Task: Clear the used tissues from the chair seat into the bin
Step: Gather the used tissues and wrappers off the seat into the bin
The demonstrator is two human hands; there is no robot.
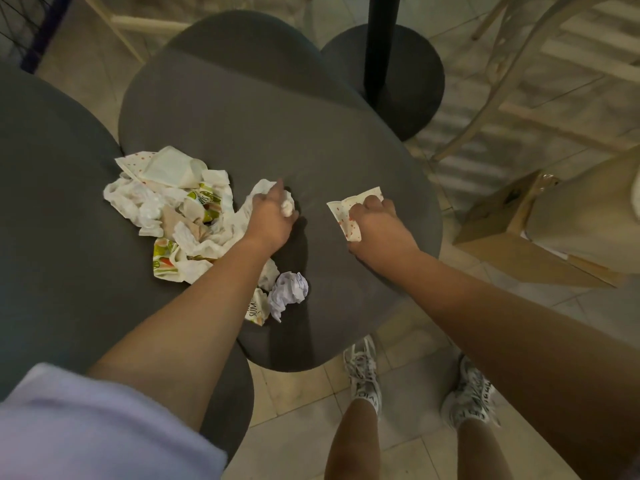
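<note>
We curl our left hand (pixel 272 220) round a small tissue ball (pixel 286 205) and pinch a dotted napkin (pixel 349 216) at three o'clock with our right hand (pixel 375 225), gathering strays toward the tissue heap (pixel 173 216) at nine o'clock on the chair seat (pixel 277 133); no bin shows.

White tissues (pixel 149 206), red-dotted napkin (pixel 346 216), dark grey chair seat (pixel 277 133)

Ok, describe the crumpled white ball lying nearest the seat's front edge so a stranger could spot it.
Start at the dark grey chair seat. The big pile of tissues and wrappers lies on its left side; follow the left forearm back toward the seat's near edge. There sits the tight, all-white paper ball, unprinted, unlike the lettered wrapper touching it.
</note>
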